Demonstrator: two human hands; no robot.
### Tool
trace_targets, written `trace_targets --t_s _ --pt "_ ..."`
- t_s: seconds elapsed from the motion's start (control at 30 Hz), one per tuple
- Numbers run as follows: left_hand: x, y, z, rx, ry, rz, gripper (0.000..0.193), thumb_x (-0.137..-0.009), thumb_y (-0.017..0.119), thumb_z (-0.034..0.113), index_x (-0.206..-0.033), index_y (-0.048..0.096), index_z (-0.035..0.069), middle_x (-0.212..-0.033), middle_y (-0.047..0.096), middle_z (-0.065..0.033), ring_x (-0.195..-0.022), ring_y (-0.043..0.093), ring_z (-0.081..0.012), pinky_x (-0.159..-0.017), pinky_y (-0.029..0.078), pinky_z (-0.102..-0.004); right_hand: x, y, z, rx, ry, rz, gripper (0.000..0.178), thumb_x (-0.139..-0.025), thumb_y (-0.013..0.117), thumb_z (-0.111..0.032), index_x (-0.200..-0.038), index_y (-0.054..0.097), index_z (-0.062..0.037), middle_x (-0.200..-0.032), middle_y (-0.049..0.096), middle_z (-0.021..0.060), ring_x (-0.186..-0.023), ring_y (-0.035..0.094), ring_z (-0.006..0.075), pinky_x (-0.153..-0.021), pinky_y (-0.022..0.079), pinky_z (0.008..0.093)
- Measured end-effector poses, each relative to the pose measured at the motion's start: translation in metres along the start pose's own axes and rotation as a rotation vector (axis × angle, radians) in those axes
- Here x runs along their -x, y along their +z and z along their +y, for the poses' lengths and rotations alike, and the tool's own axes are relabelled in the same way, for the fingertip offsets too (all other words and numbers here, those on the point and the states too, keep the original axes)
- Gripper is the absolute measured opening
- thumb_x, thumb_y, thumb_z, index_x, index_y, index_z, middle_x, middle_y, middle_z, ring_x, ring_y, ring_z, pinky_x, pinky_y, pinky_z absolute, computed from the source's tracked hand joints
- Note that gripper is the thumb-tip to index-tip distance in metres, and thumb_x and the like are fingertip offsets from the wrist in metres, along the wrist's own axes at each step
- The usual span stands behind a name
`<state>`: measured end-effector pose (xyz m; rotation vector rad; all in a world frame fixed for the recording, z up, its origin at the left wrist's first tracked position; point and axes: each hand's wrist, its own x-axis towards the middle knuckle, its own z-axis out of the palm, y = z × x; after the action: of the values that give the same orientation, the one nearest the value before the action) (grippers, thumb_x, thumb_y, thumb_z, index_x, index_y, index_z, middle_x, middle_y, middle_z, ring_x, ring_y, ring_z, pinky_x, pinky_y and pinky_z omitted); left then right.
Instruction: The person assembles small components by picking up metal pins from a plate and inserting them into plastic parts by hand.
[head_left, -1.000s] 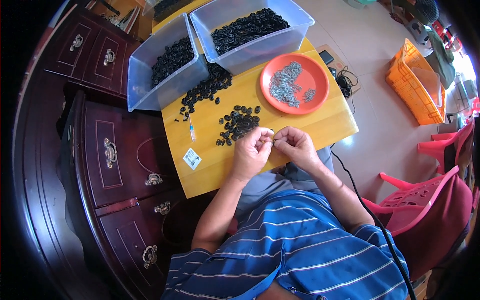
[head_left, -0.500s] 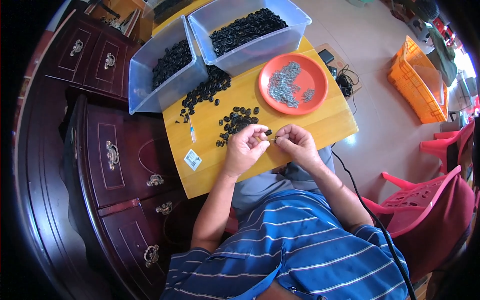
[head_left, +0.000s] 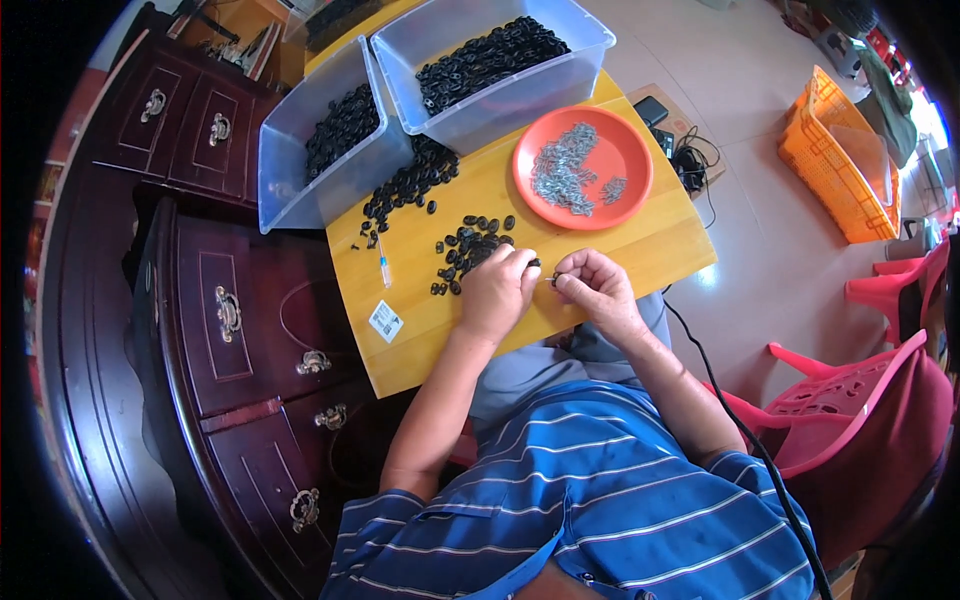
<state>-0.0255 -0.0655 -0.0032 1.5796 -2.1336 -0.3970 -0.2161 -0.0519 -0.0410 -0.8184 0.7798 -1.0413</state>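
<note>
Just beside the orange plate (head_left: 628, 205) of metal bits, the left hand (head_left: 497, 292) pinches a small black piece (head_left: 534, 263) while the right hand (head_left: 592, 290) closes on a tiny metal part (barely visible), so joining them seems next, calling for fine alignment.

Two clear bins (head_left: 330, 160), one orange plate (head_left: 582, 165).

Tabletop (head_left: 600, 250) yellow wood. Small parts (head_left: 465, 250) black. Plate (head_left: 630, 150) orange-red w/ grey metal bits (head_left: 562, 172). Bins (head_left: 300, 190) clear plastic. Shirt (head_left: 600, 500) blue w/ white stripes. Cabinet (head_left: 230, 330) dark red-brown. Crate (head_left: 830, 150) orange. Chairs (head_left: 850, 400) pinkish red.
</note>
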Motion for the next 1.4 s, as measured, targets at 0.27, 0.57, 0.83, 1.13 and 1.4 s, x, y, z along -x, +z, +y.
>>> trace_targets --t_s 0.27,0.57,0.83,1.13,1.4 --pt "-0.001 0.003 -0.001 0.019 0.039 0.028 0.012 -0.089 0.071 0.012 -0.093 0.061 0.007 -0.088 0.063 -0.012 -0.077 0.067 -0.0358 -0.067 0.054 -0.0474 0.0 -0.002 0.001 0.012 0.0 -0.019 0.013 -0.101 0.067 -0.009 -0.111 0.063 -0.0018 -0.095 0.066 -0.0001 -0.083 0.064 0.0065 -0.075 0.053 0.0234" --pt "0.018 0.0 0.009 0.695 -0.213 0.06 0.018 -0.091 0.072 -0.001 -0.105 0.062 0.004 -0.079 0.065 -0.0008 -0.062 0.058 -0.005 -0.058 0.049 -0.0231 -0.001 0.003 -0.004 -0.088 0.006 0.105 0.014 -0.1 0.067 -0.009 -0.111 0.062 -0.0031 -0.095 0.068 0.0014 -0.082 0.063 0.0075 -0.075 0.053 0.0236" --pt "0.038 0.015 0.051 0.861 -0.165 -0.077 0.011 -0.094 0.068 -0.002 -0.103 0.064 0.003 -0.085 0.065 0.0024 -0.07 0.057 -0.0019 -0.064 0.049 -0.0211 -0.004 0.023 -0.016 -0.379 0.078 0.227 0.014 -0.099 0.067 -0.008 -0.112 0.062 -0.0055 -0.097 0.069 0.0047 -0.082 0.063 0.0102 -0.076 0.055 0.0244" --pt "0.043 0.016 0.062 0.795 -0.072 -0.054 0.016 -0.09 0.071 -0.001 -0.106 0.069 0.001 -0.088 0.069 -0.012 -0.073 0.067 -0.0194 -0.067 0.054 -0.0318 -0.005 0.016 -0.024 -0.492 0.145 0.227 0.014 -0.099 0.066 -0.008 -0.113 0.063 -0.0077 -0.095 0.069 0.0061 -0.078 0.065 0.0119 -0.073 0.057 0.0246" --pt "0.041 0.012 0.048 0.746 -0.134 0.016 0.011 -0.091 0.071 0.0 -0.102 0.071 0.001 -0.086 0.071 -0.0118 -0.071 0.068 -0.0221 -0.066 0.054 -0.0322 -0.009 0.029 -0.018 -0.519 0.144 0.161 0.013 -0.1 0.066 -0.009 -0.112 0.063 -0.0073 -0.097 0.069 0.0056 -0.078 0.063 0.01 -0.073 0.055 0.0233"
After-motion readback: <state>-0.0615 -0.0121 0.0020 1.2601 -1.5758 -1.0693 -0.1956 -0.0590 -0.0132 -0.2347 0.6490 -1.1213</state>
